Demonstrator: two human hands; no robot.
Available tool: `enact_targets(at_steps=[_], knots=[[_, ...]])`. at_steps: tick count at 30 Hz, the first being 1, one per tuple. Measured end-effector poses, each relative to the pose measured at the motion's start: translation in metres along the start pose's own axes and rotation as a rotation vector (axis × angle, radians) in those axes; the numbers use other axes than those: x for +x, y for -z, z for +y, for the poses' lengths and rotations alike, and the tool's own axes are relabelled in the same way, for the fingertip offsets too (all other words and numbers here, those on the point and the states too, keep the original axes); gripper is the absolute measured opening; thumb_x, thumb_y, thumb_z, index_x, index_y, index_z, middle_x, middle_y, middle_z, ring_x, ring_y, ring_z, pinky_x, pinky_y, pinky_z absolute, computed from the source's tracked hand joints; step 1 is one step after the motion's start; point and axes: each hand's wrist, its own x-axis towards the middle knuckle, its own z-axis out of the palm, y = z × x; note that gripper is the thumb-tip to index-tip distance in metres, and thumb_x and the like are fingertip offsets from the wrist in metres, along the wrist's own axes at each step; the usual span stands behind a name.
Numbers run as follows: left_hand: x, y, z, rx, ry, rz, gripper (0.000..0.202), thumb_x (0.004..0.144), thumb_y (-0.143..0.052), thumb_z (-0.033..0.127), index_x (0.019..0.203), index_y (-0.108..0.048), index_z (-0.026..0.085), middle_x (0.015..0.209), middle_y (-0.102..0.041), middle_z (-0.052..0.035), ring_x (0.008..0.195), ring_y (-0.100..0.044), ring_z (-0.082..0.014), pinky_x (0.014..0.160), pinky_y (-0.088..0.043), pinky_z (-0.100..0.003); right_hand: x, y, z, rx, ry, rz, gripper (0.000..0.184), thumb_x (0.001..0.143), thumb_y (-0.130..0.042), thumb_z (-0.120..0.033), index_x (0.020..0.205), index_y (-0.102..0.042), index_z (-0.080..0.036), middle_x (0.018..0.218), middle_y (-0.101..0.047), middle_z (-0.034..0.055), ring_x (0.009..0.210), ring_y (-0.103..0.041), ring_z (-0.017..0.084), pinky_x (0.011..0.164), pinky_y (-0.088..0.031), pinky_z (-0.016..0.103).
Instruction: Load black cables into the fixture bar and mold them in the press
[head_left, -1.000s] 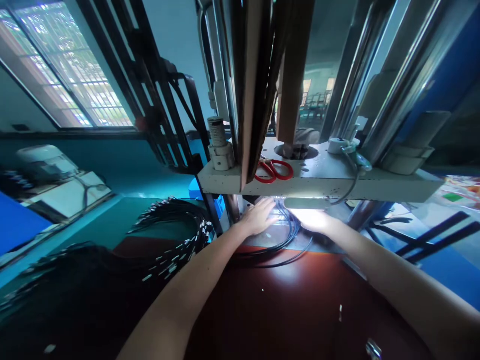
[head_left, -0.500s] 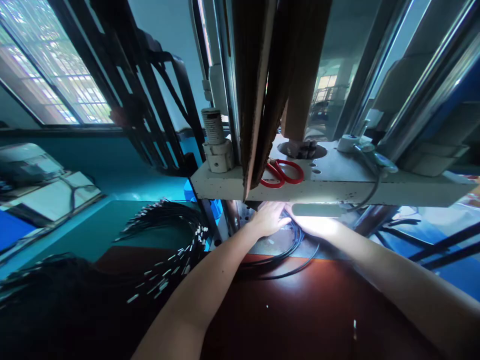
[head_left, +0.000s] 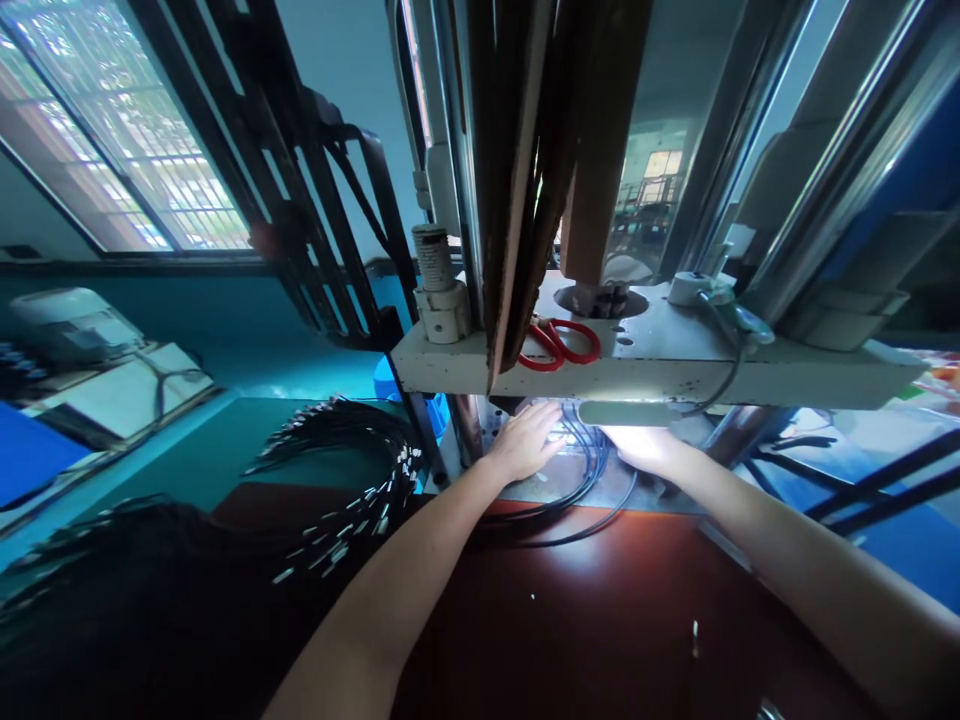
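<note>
Several thin black cables (head_left: 600,465) run out from under the machine's pale plate (head_left: 480,378) and curve over the front edge of the lit work surface. My left hand (head_left: 527,440) is just left of them, palm down, with its fingers stretched out towards the back. To the right of the cables is my right hand (head_left: 643,447). Its fingers reach under a pale bar (head_left: 626,414) below the plate, where glare and the bar hide them. Whether it touches anything there cannot be made out.
Red-handled scissors (head_left: 576,342) lie on the plate. Left, bundled black cables with pale ends (head_left: 375,450) lie on the table. Small bright bits, one a metallic piece (head_left: 695,638), lie on the brown tabletop (head_left: 570,620). Steel columns (head_left: 757,230) flank the machine.
My hands have moved apart: the right has drawn away to the right, the left slightly left. More of the cables shows between them. The whole view has shifted a little.
</note>
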Motion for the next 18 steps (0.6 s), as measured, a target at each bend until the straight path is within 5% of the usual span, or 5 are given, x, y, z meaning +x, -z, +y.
enact_targets(at_steps=[5,10,18], knots=[[0.006,-0.003,0.006,0.061,0.062,0.022,0.049,0.086,-0.045,0.04,0.126,-0.047,0.011,0.133,-0.049,-0.0136,0.126,-0.041,-0.0228,0.109,-0.029,-0.037,0.001,0.0,-0.002,0.025,-0.098,0.068,0.042,0.081,-0.039,-0.007,0.105,-0.067,-0.027,0.097,-0.069,0.0064,0.102,-0.06,0.026,0.089,-0.048,0.04],[0.012,-0.003,0.007,0.046,0.092,0.014,0.047,0.086,-0.046,0.038,0.125,-0.048,0.012,0.131,-0.051,-0.0117,0.123,-0.043,-0.0221,0.108,-0.03,-0.036,0.002,-0.002,0.003,0.034,0.038,0.017,0.047,0.077,-0.04,-0.005,0.113,-0.063,-0.023,0.101,-0.069,0.0073,0.101,-0.06,0.026,0.089,-0.048,0.041],[0.022,0.003,0.001,-0.073,0.26,-0.015,0.036,0.086,-0.046,0.026,0.121,-0.052,0.017,0.124,-0.057,-0.0087,0.117,-0.05,-0.0192,0.1,-0.038,-0.032,0.01,-0.005,0.004,0.005,0.016,0.038,0.046,0.07,-0.044,0.003,0.106,-0.066,-0.017,0.096,-0.07,0.0082,0.093,-0.063,0.024,0.085,-0.05,0.036]])
